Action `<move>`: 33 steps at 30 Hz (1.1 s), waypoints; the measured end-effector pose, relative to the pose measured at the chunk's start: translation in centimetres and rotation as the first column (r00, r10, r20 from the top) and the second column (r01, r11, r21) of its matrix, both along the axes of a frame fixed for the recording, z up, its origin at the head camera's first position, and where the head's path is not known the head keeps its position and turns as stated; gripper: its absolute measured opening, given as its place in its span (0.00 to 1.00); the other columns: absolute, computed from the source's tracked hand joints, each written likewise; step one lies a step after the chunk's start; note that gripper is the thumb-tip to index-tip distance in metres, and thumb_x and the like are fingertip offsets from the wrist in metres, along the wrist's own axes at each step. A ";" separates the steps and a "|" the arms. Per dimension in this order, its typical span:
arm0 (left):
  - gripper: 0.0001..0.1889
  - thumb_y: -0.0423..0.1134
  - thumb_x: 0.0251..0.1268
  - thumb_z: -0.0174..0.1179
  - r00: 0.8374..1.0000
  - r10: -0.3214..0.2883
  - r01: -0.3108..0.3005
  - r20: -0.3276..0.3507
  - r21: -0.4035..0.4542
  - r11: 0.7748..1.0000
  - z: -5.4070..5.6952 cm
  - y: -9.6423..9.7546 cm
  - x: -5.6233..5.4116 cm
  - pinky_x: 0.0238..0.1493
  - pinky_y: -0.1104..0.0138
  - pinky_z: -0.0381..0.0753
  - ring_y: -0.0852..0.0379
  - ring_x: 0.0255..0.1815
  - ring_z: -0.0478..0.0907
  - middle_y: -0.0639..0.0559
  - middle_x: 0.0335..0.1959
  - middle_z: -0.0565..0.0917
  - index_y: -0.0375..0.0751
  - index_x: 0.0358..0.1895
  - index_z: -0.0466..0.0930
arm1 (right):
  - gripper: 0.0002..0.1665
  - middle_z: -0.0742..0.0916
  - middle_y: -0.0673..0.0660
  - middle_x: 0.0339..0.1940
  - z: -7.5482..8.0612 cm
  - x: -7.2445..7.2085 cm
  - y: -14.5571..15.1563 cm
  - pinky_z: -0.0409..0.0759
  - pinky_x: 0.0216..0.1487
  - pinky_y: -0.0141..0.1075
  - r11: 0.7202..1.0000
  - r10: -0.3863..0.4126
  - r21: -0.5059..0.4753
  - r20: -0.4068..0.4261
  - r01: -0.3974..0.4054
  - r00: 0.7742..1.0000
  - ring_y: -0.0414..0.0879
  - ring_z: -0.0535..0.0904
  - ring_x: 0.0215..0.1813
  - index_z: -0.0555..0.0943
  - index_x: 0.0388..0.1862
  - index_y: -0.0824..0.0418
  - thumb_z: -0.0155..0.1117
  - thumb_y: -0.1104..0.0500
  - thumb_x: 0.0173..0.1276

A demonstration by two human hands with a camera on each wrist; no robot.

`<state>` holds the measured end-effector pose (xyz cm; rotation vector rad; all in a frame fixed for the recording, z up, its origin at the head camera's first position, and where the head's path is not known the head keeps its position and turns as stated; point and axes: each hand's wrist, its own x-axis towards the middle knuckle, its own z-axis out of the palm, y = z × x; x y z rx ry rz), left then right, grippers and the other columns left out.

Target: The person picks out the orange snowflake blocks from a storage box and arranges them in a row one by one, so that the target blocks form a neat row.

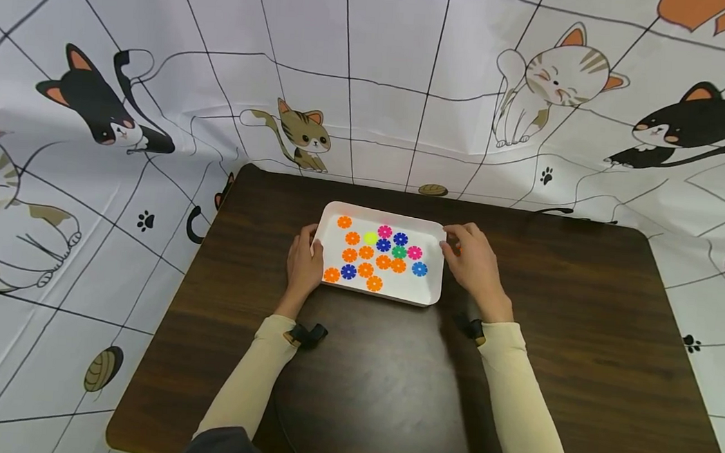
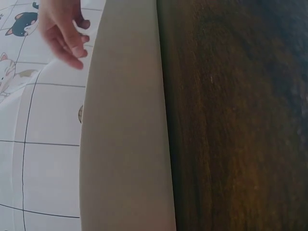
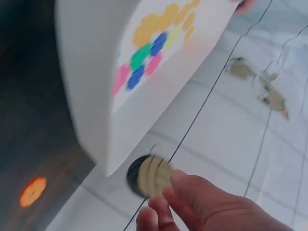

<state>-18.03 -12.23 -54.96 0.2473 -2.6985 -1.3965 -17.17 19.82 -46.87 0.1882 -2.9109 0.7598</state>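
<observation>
A: Sleeves point(image 1: 526, 403) come nearest in the head view, dark at the bottom edge, pale along the forearms. Where do they lead?

B: To a white tray point(image 1: 409, 286) in front of the person, over the brown counter point(image 1: 580, 337). The left hand point(image 1: 304, 264) is clamped on its left end, thumb at the rim.

A: And the right hand point(image 1: 475, 264)?

B: At the tray's right end, near the far corner, fingers bent. From here I can't tell whether they touch it.

A: What's in the tray?

B: Flat discs point(image 1: 383, 262), mostly orange, the others pink, dark blue, green, yellow and light blue. A cloth point(image 1: 382, 103) printed with cats hangs behind.

A: Now the left wrist view?

B: The tray's side wall runs down the middle, close up, counter to the right of it. At upper left, the right hand's fingers hang loosely, a little apart.

A: And the right wrist view?

B: The tray's corner looms at upper left, its discs blurred. The right hand, lower right, is apart from the tray, thumb and fingers loosely bent, gripping nothing. One orange disc point(image 3: 32, 191) lies outside the tray, on the counter.
</observation>
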 end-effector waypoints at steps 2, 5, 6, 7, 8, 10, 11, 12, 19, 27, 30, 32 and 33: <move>0.22 0.41 0.81 0.43 1.000 -0.003 0.003 0.010 0.007 1.000 0.0 0.0 0.0 0.66 0.46 0.67 0.40 0.59 0.71 0.37 0.60 0.75 0.48 0.74 0.63 | 0.20 0.84 0.61 0.50 0.1 0.2 -0.9 0.83 0.44 0.50 0.999 0.033 0.006 0.022 -0.033 0.999 0.56 0.81 0.47 0.82 0.60 0.61 0.67 0.57 0.72; 0.23 0.41 0.81 0.43 1.000 -0.007 0.007 0.015 0.016 1.000 -0.1 -0.1 -0.1 0.67 0.45 0.66 0.41 0.60 0.71 0.38 0.60 0.75 0.52 0.75 0.61 | 0.19 0.84 0.61 0.49 0.0 0.3 -2.2 0.83 0.44 0.48 0.994 0.099 0.028 0.083 -0.101 0.992 0.55 0.80 0.47 0.84 0.58 0.61 0.68 0.56 0.71; 0.23 0.41 0.81 0.42 1.000 -0.008 0.008 0.018 0.019 1.000 -0.1 -0.1 -0.2 0.68 0.45 0.65 0.41 0.60 0.71 0.38 0.61 0.75 0.53 0.75 0.61 | 0.19 0.85 0.61 0.49 -0.1 0.2 -2.6 0.84 0.45 0.48 0.991 0.122 0.036 0.104 -0.127 0.987 0.55 0.80 0.47 0.84 0.57 0.61 0.68 0.56 0.71; 0.23 0.41 0.82 0.42 1.000 -0.011 0.010 0.017 0.024 1.000 0.0 -0.1 -0.2 0.68 0.45 0.65 0.41 0.60 0.71 0.38 0.60 0.75 0.54 0.75 0.61 | 0.18 0.85 0.61 0.49 -0.3 0.2 -3.0 0.84 0.46 0.48 0.987 0.148 0.046 0.123 -0.155 0.981 0.55 0.81 0.48 0.84 0.57 0.61 0.68 0.56 0.71; 0.23 0.41 0.82 0.42 1.000 -0.013 0.013 0.015 0.025 1.000 0.0 -0.1 -0.2 0.68 0.45 0.65 0.41 0.60 0.71 0.38 0.60 0.75 0.54 0.76 0.60 | 0.18 0.85 0.61 0.49 -0.6 0.2 -3.4 0.84 0.48 0.48 0.982 0.174 0.055 0.140 -0.183 0.975 0.55 0.82 0.49 0.84 0.56 0.61 0.69 0.56 0.70; 0.24 0.41 0.82 0.42 1.000 -0.021 0.021 0.012 0.022 1.000 0.0 -0.1 -0.2 0.67 0.45 0.65 0.41 0.60 0.71 0.38 0.59 0.75 0.56 0.76 0.60 | 0.18 0.86 0.61 0.48 -1.1 0.1 -4.0 0.84 0.50 0.49 0.971 0.216 0.069 0.165 -0.230 0.962 0.55 0.82 0.49 0.85 0.55 0.61 0.69 0.55 0.70; 0.24 0.41 0.82 0.42 1.000 -0.026 0.026 0.012 0.020 0.999 0.0 -0.1 -0.2 0.66 0.45 0.65 0.40 0.60 0.71 0.38 0.59 0.75 0.57 0.76 0.59 | 0.18 0.86 0.61 0.48 -1.4 0.1 -4.3 0.84 0.51 0.49 0.965 0.233 0.079 0.170 -0.249 0.957 0.55 0.83 0.50 0.85 0.55 0.61 0.70 0.55 0.69; 0.24 0.41 0.82 0.41 0.999 -0.030 0.030 0.011 0.017 0.999 0.0 -0.1 -0.1 0.66 0.45 0.65 0.40 0.59 0.70 0.38 0.58 0.75 0.57 0.77 0.59 | 0.18 0.86 0.61 0.48 -1.6 0.1 -4.6 0.84 0.52 0.49 0.961 0.243 0.087 0.174 -0.261 0.954 0.56 0.83 0.50 0.85 0.55 0.61 0.70 0.55 0.69; 0.25 0.41 0.83 0.40 0.999 -0.036 0.036 0.007 -0.008 0.999 -0.2 -0.2 -0.1 0.64 0.46 0.67 0.41 0.59 0.70 0.38 0.59 0.74 0.62 0.77 0.58 | 0.18 0.87 0.60 0.49 -3.3 0.1 -5.6 0.84 0.53 0.49 0.957 0.219 0.157 0.165 -0.245 0.962 0.56 0.82 0.51 0.85 0.53 0.60 0.72 0.54 0.67; 0.25 0.41 0.83 0.40 0.999 -0.036 0.036 0.010 -0.005 0.999 -0.3 -0.1 -0.1 0.61 0.47 0.67 0.41 0.57 0.70 0.38 0.58 0.74 0.64 0.77 0.58 | 0.22 0.86 0.61 0.48 -4.5 0.1 -6.1 0.84 0.49 0.48 0.957 0.163 0.212 0.176 -0.199 0.971 0.57 0.81 0.47 0.83 0.52 0.61 0.72 0.47 0.67; 0.25 0.42 0.83 0.40 0.999 -0.038 0.038 0.015 -0.012 0.999 -0.4 -0.1 -0.1 0.61 0.47 0.68 0.41 0.57 0.70 0.39 0.58 0.74 0.65 0.77 0.58 | 0.22 0.85 0.60 0.46 -4.7 0.0 -6.3 0.83 0.47 0.48 0.960 0.152 0.208 0.171 -0.186 0.974 0.56 0.80 0.45 0.83 0.50 0.61 0.72 0.47 0.67; 0.25 0.42 0.83 0.40 0.999 -0.037 0.038 0.016 -0.012 0.999 -0.5 -0.2 -0.1 0.62 0.47 0.68 0.41 0.58 0.70 0.38 0.59 0.74 0.65 0.77 0.58 | 0.21 0.84 0.60 0.45 -4.9 -0.1 -6.5 0.82 0.46 0.48 0.962 0.147 0.202 0.174 -0.181 0.974 0.56 0.80 0.45 0.82 0.49 0.61 0.72 0.48 0.67; 0.25 0.42 0.83 0.40 0.999 -0.037 0.037 0.016 -0.012 0.999 -0.5 -0.2 -0.2 0.62 0.47 0.68 0.41 0.59 0.70 0.38 0.59 0.74 0.65 0.77 0.58 | 0.21 0.84 0.60 0.46 -4.9 -0.1 -6.5 0.82 0.46 0.48 0.963 0.145 0.200 0.177 -0.180 0.973 0.56 0.80 0.45 0.82 0.49 0.61 0.72 0.48 0.67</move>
